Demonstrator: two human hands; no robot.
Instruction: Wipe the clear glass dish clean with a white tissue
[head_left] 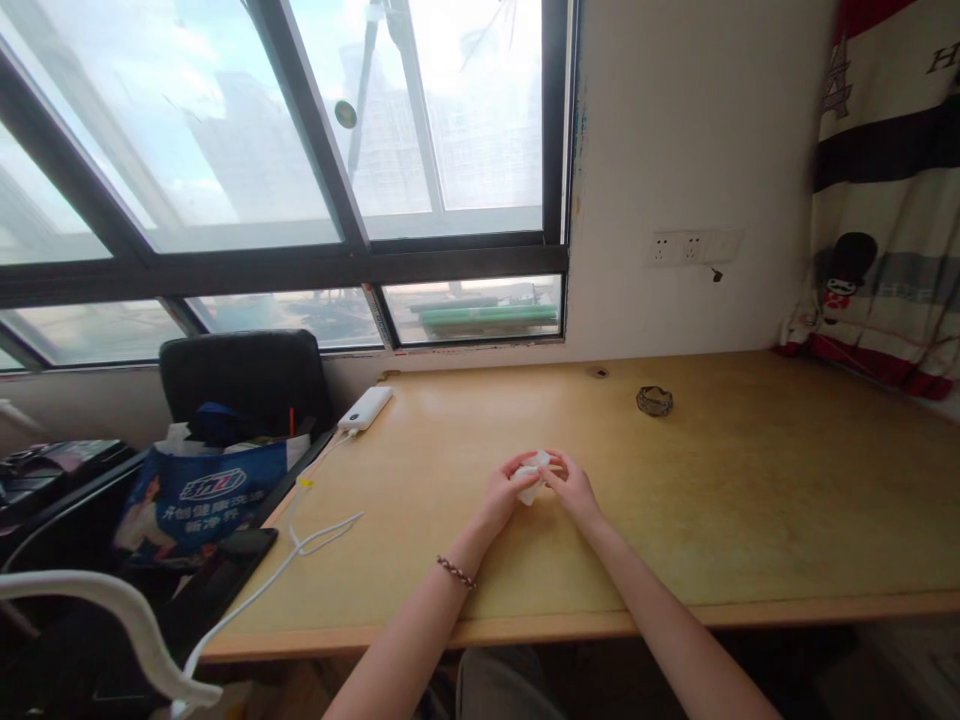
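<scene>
Both my hands meet over the middle of a light wooden desk [750,500]. My left hand [504,493] and my right hand [571,487] together pinch a small crumpled white piece of tissue or paper [532,477], held just above the desk top. A beaded bracelet circles my left wrist. The fingers cover part of the white piece, so its full shape is hidden.
A white power bank [365,408] lies at the desk's back left, its white cable [315,540] trailing off the left edge. A small dark ring-shaped object [655,401] sits at the back right. A black chair [240,385] holding a blue bag [199,495] stands to the left.
</scene>
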